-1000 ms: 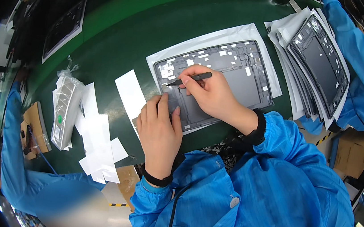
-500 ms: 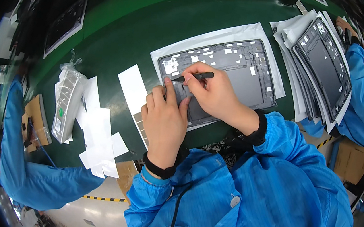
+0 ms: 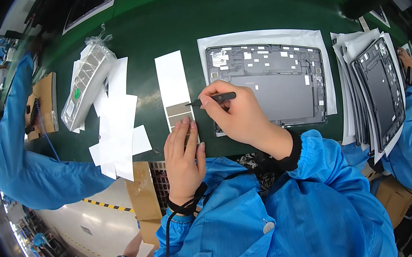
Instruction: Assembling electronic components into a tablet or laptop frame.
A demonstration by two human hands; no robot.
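My right hand pinches black tweezers. Their tip points left, at the edge of a grey rectangular patch on a white strip. Several such grey patches sit in a row on the strip's near half. My left hand lies with its fingers stretched out over the near end of that strip, covering part of it. To the right, a dark grey tablet-like housing with small white pieces along its border rests on a white sheet. My right hand overlaps its lower left corner.
Loose white strips lie on the green table at the left, beside a plastic-wrapped bundle. Stacked housings with white sheets stand at the right. Co-workers' blue sleeves reach in from both sides.
Both hands have left the housing and moved onto the white strip, the tweezers staying in my right hand. The view has shifted, so the table's things appear farther right.
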